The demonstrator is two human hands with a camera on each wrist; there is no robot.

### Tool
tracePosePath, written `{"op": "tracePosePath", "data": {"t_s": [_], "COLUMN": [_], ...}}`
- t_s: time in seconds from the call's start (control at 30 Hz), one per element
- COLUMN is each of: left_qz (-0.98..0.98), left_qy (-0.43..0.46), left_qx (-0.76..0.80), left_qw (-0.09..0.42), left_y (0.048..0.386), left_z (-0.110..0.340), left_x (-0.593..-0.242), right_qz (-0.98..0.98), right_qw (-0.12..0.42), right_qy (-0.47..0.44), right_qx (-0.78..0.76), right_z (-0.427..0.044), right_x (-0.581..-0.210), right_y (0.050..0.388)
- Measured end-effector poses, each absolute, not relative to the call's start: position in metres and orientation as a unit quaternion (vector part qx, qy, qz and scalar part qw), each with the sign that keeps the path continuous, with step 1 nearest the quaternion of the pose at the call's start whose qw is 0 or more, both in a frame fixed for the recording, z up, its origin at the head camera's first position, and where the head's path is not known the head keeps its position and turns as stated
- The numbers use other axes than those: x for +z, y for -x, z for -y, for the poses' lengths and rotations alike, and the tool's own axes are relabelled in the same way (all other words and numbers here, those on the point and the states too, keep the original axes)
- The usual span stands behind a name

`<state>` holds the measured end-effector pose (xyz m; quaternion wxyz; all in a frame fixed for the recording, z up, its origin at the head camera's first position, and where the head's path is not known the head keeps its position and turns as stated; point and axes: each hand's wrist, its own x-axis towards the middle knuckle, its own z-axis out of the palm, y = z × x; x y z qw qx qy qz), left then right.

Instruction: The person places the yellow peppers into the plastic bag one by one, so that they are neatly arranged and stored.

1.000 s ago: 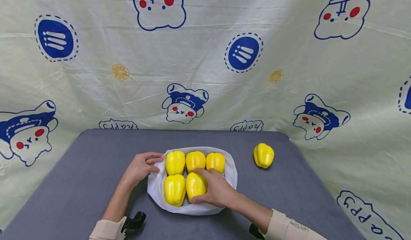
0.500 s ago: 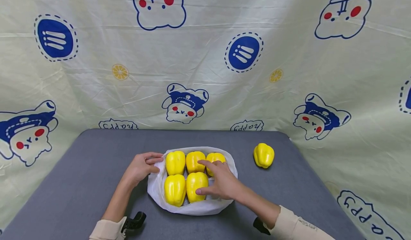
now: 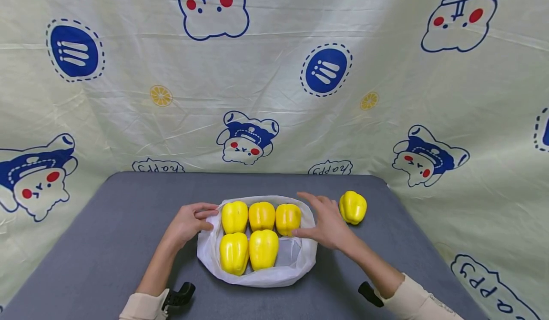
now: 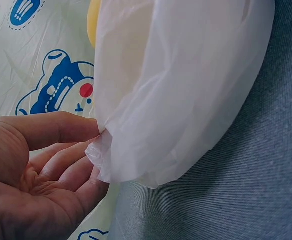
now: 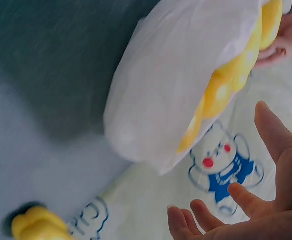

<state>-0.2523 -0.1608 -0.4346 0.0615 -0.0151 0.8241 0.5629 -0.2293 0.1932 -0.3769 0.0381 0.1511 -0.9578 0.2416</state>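
Note:
A white plastic bag [image 3: 206, 255] stands with its mouth spread wide on the table. Inside it several yellow bell peppers [image 3: 263, 249] lie in two rows, with a gap at the near right. At the bag's left rim my left hand [image 3: 188, 222] pinches the plastic between thumb and fingertips; the left wrist view shows this pinch on the bag [image 4: 185, 100] closely. My right hand [image 3: 328, 222] hovers over the bag's right rim, fingers spread, holding nothing. Just beyond it a single yellow bell pepper [image 3: 353, 207] lies on the table, outside the bag.
The grey table [image 3: 128, 215] extends around the bag on all sides. Behind it and along both sides hangs a pale printed curtain [image 3: 274, 82] with cartoon figures. A dark wrist-mounted device [image 3: 180, 295] sits at the left cuff.
My right hand has let go of the near-middle bell pepper and moved right and away, toward the lone pepper. The left hand has stayed at the bag's rim.

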Motion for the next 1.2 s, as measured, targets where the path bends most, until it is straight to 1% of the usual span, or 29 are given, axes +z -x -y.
{"op": "tracePosePath", "data": {"t_s": [0.2, 0.47, 0.63, 0.83, 1.03, 1.2], "left_qz": [-0.824, -0.823, -0.825, -0.825, -0.825, -0.825], "left_qy": [0.015, 0.014, 0.009, 0.014, 0.016, 0.02], "left_qx": [0.562, 0.565, 0.562, 0.562, 0.561, 0.561], "left_qw": [0.063, 0.062, 0.06, 0.059, 0.058, 0.058], "left_y": [0.253, 0.253, 0.252, 0.253, 0.254, 0.254], "left_z": [0.161, 0.162, 0.162, 0.162, 0.161, 0.161], "left_x": [-0.434, -0.436, -0.436, -0.437, -0.437, -0.437], "right_qz": [0.961, 0.967, 0.972, 0.972, 0.969, 0.97], "right_qw": [0.052, 0.063, 0.053, 0.047, 0.031, 0.036], "right_qy": [-0.124, -0.077, -0.039, -0.023, 0.01, 0.01], "right_qx": [0.242, 0.233, 0.225, 0.229, 0.245, 0.24], "right_z": [-0.22, -0.253, -0.273, -0.294, -0.31, -0.319], "right_x": [-0.373, -0.376, -0.38, -0.387, -0.398, -0.406], "right_y": [0.236, 0.249, 0.258, 0.266, 0.276, 0.282]}}
